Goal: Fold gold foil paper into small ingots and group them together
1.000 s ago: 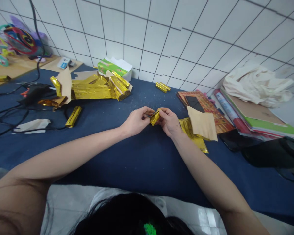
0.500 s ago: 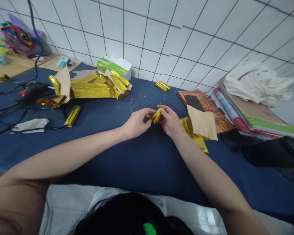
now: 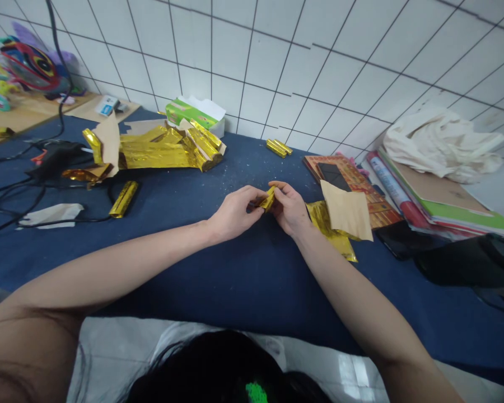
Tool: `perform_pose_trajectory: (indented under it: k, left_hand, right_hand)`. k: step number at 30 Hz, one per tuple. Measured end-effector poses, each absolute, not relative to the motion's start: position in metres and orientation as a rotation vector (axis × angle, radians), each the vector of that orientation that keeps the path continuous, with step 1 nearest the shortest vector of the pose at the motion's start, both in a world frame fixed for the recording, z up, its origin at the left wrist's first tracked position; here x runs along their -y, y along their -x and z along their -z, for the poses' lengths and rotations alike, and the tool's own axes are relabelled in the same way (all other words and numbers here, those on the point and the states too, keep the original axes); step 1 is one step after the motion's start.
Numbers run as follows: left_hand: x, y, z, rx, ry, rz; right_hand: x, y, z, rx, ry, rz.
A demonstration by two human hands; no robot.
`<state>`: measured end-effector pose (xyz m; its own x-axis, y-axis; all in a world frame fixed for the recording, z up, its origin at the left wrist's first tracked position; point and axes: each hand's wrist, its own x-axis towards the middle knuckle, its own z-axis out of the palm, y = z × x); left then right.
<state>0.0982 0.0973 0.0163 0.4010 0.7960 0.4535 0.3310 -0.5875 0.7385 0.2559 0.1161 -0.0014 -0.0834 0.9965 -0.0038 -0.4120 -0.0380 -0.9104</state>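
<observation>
Over the middle of the dark blue tabletop, both hands pinch one small folded piece of gold foil (image 3: 268, 200). My left hand (image 3: 238, 213) grips its left end between thumb and fingers. On the other side, my right hand (image 3: 291, 207) has its thumb and fingertips closed on the foil; part of the piece is covered by the fingers. Just right of my right wrist lies a flat gold foil sheet (image 3: 341, 244) with a square of tan paper (image 3: 349, 211) on top. Two small gold rolls (image 3: 279, 148) rest farther back, near the wall.
A heap of gold foil and paper (image 3: 159, 152) lies back left, before a green tissue box (image 3: 193, 115). Left are a gold roll (image 3: 124, 199), a black glue gun (image 3: 56, 159) and cables. Books (image 3: 453, 196), a white cloth bag (image 3: 443, 143) and a black phone (image 3: 407, 240) sit right.
The fingers of my left hand have shifted slightly along the gold foil, and the piece has turned a little. Everything else on the table stays where it was.
</observation>
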Motion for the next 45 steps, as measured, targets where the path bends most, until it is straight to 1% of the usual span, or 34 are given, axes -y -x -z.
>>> perform_pose_trajectory:
  k: [14, 29, 33, 37, 41, 45]
  left_hand:
    - [-0.099, -0.099, -0.016, -0.982, -1.923, -1.196]
    - [-0.100, -0.095, -0.015, -1.004, -1.958, -1.200]
    - [-0.102, -0.099, -0.018, -0.882, -1.657, -1.184]
    - [-0.104, -0.104, -0.022, -0.819, -1.301, -1.145]
    - [-0.106, -0.105, -0.022, -0.837, -1.225, -1.102]
    - [-0.109, -0.102, -0.022, -0.836, -1.179, -1.189]
  right_hand:
    - [-0.113, -0.254, -0.001, 1.116, 0.833, -1.435]
    - [-0.111, -0.249, 0.000, 1.053, 0.945, -1.243]
    - [-0.112, -0.248, -0.001, 1.024, 0.972, -1.174]
    - [-0.112, -0.247, -0.001, 0.994, 0.987, -1.008]
    - [-0.110, -0.246, 0.000, 1.060, 0.998, -0.877]
    - [-0.107, -0.246, 0.001, 1.156, 1.005, -0.788]
